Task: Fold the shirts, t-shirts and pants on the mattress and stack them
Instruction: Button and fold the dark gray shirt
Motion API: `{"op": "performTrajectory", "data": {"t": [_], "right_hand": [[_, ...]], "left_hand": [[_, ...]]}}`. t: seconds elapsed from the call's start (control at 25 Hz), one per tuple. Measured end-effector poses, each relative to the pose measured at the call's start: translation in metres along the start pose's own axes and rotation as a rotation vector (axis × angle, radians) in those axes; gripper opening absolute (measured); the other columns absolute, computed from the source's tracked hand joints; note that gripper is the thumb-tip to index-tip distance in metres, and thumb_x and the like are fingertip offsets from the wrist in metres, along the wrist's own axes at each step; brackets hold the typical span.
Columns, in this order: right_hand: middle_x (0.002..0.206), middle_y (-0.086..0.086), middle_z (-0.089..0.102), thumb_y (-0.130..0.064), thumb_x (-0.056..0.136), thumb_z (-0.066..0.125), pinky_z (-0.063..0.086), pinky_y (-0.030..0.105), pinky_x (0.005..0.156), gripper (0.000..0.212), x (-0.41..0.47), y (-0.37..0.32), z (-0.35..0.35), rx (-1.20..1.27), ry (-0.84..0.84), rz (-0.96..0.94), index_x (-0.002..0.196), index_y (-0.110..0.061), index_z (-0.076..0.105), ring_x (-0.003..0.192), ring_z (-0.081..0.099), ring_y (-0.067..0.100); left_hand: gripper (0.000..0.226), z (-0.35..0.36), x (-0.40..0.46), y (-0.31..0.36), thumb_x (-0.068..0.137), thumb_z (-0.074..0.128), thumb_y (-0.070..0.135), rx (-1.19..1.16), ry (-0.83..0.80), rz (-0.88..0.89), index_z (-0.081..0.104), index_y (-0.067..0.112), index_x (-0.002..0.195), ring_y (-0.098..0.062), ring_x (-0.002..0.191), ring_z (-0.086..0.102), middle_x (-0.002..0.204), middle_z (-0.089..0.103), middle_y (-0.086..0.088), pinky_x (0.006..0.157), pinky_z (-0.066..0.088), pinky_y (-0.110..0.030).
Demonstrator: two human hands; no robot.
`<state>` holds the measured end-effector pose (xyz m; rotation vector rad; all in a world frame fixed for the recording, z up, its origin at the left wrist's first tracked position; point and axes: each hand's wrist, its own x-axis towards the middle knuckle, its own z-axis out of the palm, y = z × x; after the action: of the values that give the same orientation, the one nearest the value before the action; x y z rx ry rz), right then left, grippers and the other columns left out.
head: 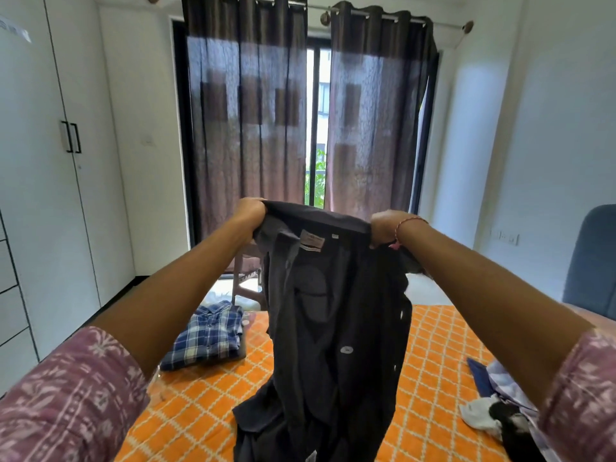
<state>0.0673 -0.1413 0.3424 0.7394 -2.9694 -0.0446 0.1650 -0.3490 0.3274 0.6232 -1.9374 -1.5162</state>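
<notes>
**Dark shirt held up over the orange bed**

Charcoal woven cloth fills the middle of the view: a dark grey button-up shirt hangs open side toward the camera, its white neck label and pale buttons showing. The left hand grips one end of the collar and shoulder line, fingers curled tight round the fabric; the right hand, with a thin red thread bracelet at the wrist, grips the other end the same way. Both arms are stretched forward in pink patterned sleeves. The shirt's lower part trails down onto the mattress with its orange, white-lattice quilted cover.

On the mattress to the left lies a folded blue-and-white plaid shirt. At the right edge sits a loose heap of blue, white and black clothes. Behind hang sheer brown curtains over a window, with a white wardrobe on the left.
</notes>
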Motion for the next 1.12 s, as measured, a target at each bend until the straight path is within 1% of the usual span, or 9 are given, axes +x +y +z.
{"op": "performTrajectory", "data": {"t": [0.08,0.2,0.28,0.36,0.48,0.6,0.76,1.0,1.12], "right_hand": [[0.081,0.012,0.055,-0.006,0.092,0.050,0.048,0.027,0.053,0.010,0.004,0.000,-0.012,0.353,-0.002,0.010,0.094,-0.001,0.058,0.072,0.055,0.026],[0.077,0.009,0.052,0.000,0.095,0.039,0.049,0.029,0.053,0.021,0.000,-0.008,-0.044,1.194,0.132,-0.002,0.079,-0.009,0.050,0.070,0.053,0.021],[0.079,0.007,0.054,-0.001,0.095,0.039,0.052,0.023,0.047,0.022,-0.007,-0.010,-0.059,1.365,0.188,-0.045,0.080,-0.012,0.051,0.070,0.055,0.018],[0.079,0.006,0.055,0.000,0.094,0.039,0.053,0.023,0.044,0.021,-0.014,-0.013,-0.061,1.409,0.196,-0.061,0.084,-0.011,0.053,0.072,0.057,0.019],[0.081,0.006,0.055,0.001,0.095,0.031,0.055,0.031,0.053,0.028,-0.019,-0.029,-0.070,1.621,0.331,-0.110,0.093,-0.011,0.056,0.073,0.057,0.020],[0.078,0.009,0.053,0.002,0.092,0.037,0.052,0.029,0.043,0.023,-0.025,-0.036,-0.083,1.377,0.343,-0.076,0.079,-0.009,0.052,0.066,0.055,0.021],[0.077,0.008,0.054,0.001,0.086,0.045,0.048,0.018,0.043,0.016,-0.035,-0.021,-0.078,0.996,0.062,0.014,0.075,-0.009,0.049,0.064,0.053,0.018],[0.072,0.006,0.052,-0.001,0.089,0.045,0.050,0.019,0.043,0.014,-0.013,-0.018,-0.031,1.124,-0.027,0.122,0.077,-0.008,0.046,0.056,0.056,0.015],[0.074,0.009,0.053,-0.004,0.089,0.048,0.054,0.030,0.052,0.007,0.017,-0.026,0.032,1.238,-0.115,0.186,0.082,-0.008,0.047,0.061,0.058,0.020]], "left_hand": [[0.043,0.005,-0.009,0.008,0.093,0.031,-0.004,-0.079,0.123,0.116,0.060,0.004,0.123,-0.024,0.099,0.054,0.121,0.060,-0.017,0.084,0.045,-0.031],[0.048,0.005,-0.025,0.035,0.090,0.034,-0.006,-0.067,0.392,0.393,0.055,0.008,0.132,-0.024,0.119,0.053,0.131,0.057,-0.010,0.093,0.040,-0.020],[0.041,-0.003,-0.029,0.056,0.091,0.037,-0.002,0.027,0.386,0.485,0.059,0.007,0.124,-0.023,0.103,0.058,0.109,0.065,-0.007,0.070,0.041,-0.010],[0.038,-0.012,-0.032,0.066,0.091,0.035,-0.001,0.033,0.327,0.385,0.063,0.005,0.118,-0.016,0.074,0.052,0.078,0.055,0.003,0.049,0.036,-0.010],[0.036,-0.014,-0.039,0.073,0.091,0.033,-0.001,-0.053,0.336,0.310,0.060,0.005,0.114,-0.007,0.060,0.044,0.078,0.053,0.002,0.049,0.038,-0.013],[0.027,-0.019,-0.047,0.090,0.094,0.034,0.001,-0.124,0.146,0.181,0.055,0.002,0.110,-0.019,0.065,0.059,0.082,0.055,-0.008,0.045,0.054,-0.029],[0.013,-0.044,-0.054,0.086,0.091,0.046,0.003,0.132,-0.121,-0.107,0.047,0.003,0.078,-0.013,0.031,0.057,0.052,0.060,-0.008,0.030,0.043,-0.018],[0.023,-0.024,-0.027,0.036,0.089,0.062,0.029,0.160,-0.415,-0.177,0.054,0.012,0.101,-0.022,0.082,0.068,0.089,0.070,-0.010,0.069,0.057,-0.034],[0.045,0.013,0.002,-0.022,0.086,0.066,0.035,0.270,-0.386,-0.156,0.052,0.011,0.120,-0.023,0.095,0.063,0.108,0.064,-0.009,0.071,0.050,-0.034]]}}
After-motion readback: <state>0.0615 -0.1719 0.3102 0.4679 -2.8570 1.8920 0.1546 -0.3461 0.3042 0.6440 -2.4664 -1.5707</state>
